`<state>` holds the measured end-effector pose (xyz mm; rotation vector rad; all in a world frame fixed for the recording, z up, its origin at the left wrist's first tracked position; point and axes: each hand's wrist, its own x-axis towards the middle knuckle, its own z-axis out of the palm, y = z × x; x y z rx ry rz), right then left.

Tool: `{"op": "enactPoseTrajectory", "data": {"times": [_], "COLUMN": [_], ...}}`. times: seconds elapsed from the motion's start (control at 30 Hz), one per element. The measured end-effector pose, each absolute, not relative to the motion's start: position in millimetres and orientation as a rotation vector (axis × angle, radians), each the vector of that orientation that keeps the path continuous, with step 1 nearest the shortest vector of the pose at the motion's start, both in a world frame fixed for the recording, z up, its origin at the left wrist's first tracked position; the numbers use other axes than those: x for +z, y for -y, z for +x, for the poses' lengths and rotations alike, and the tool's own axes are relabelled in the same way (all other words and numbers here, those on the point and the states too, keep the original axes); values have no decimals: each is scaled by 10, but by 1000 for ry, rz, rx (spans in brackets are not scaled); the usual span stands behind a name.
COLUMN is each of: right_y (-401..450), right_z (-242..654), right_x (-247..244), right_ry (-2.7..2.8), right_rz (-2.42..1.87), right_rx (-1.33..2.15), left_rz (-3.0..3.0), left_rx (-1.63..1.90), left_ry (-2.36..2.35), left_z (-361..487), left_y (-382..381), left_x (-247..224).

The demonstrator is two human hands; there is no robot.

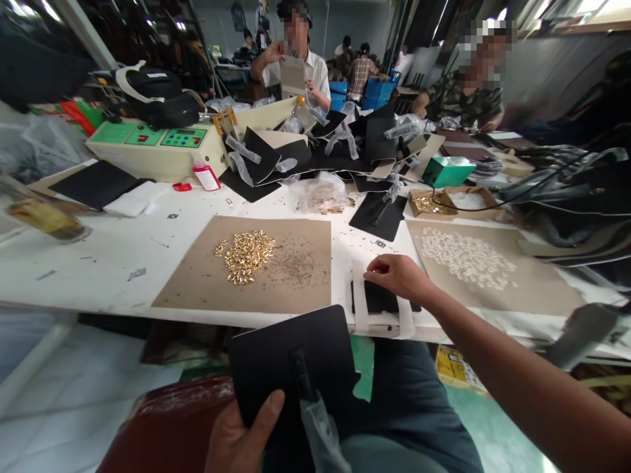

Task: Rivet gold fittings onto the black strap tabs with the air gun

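My left hand (246, 433) grips the lower edge of a black panel (280, 355), thumb on top, and holds it tilted over my lap. A short black strap (302, 371) is fixed to the panel, its lower end covered by a clear plastic sleeve (320, 427). Over the table's front edge, my right hand (394, 274) has its fingers pinched together; whatever is between them is too small to make out. Just below it lies a black pad (382, 300), crossed by white tape strips (361, 309).
Left of the pad, a brown sheet (187, 282) bears a pile of small gold metal pieces (246, 256). Another sheet (532, 295) holds many small white pieces (466, 256). Farther back are heaped black panels (335, 154), a cream machine (162, 154) and two people seated opposite.
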<state>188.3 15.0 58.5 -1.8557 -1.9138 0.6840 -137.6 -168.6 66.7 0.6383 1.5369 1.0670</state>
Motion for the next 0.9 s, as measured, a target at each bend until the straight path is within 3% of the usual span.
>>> {"op": "enactPoseTrajectory", "data": {"times": [0.17,0.57,0.9], "right_y": [24,26,-151], "right_z": [1906,1862,1948], "right_x": [477,572,628], "right_ry": [2005,2224,2251], "right_rz": [-1831,-1942,-1916], "right_rx": [796,631,957], "left_rz": [716,734,731], "left_rx": [1054,1050,1043], "left_ry": [-1587,-1572,-1548], "left_z": [-1232,-1094,-1099], "left_y": [1680,1692,1690], "left_x": [736,795,781]}}
